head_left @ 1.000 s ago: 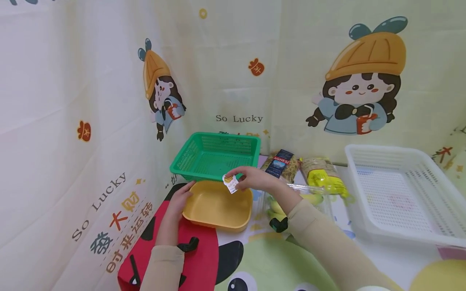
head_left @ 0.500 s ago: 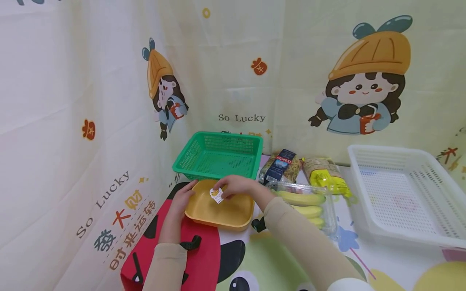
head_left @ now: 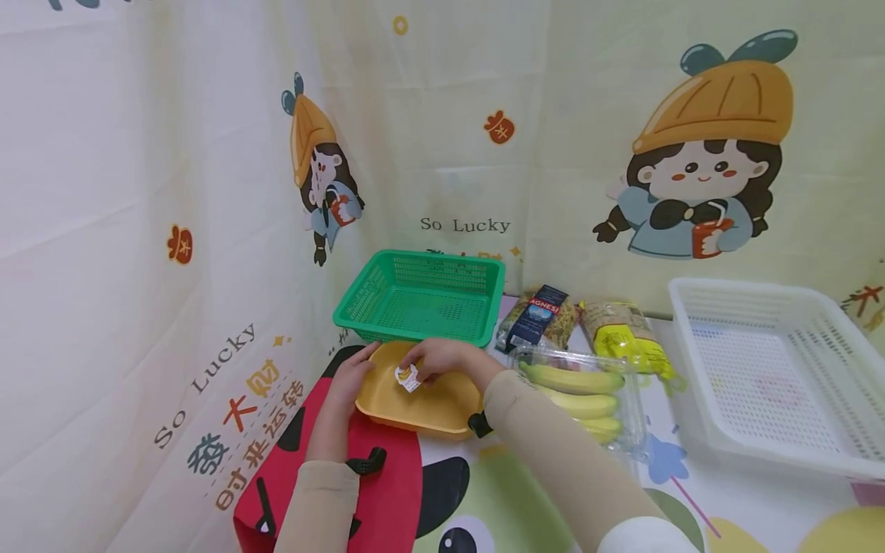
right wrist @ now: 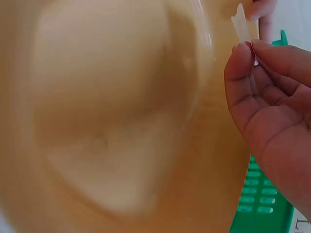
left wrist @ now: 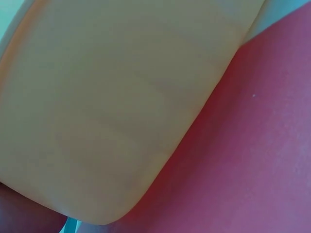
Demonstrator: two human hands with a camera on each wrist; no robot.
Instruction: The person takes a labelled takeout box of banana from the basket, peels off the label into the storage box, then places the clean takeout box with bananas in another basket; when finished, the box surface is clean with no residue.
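In the head view my left hand [head_left: 349, 379] grips the left rim of a yellow plastic basin [head_left: 429, 411]. Between thumb and fingertips, my right hand [head_left: 445, 359] pinches a small white sticker [head_left: 408, 377] printed with bananas, over the basin's left part. The right wrist view shows that sticker [right wrist: 241, 24] edge-on in the pinch; whether it touches the basin wall I cannot tell. The basin's wall [left wrist: 112, 107] fills most of the left wrist view, and the left hand is barely visible there.
Behind the basin stands a green basket [head_left: 422, 307]. To its right lie a pasta bag [head_left: 541, 315] and a yellow-labelled bag [head_left: 625, 338]. A clear plastic box with bananas [head_left: 577, 380] lies right of the basin, partly behind my right forearm. A white basket [head_left: 767, 376] stands far right.
My right hand has moved left and down with the sticker, from the basin's far right side to its left part. My left hand has stayed on the rim. The view has shifted slightly.
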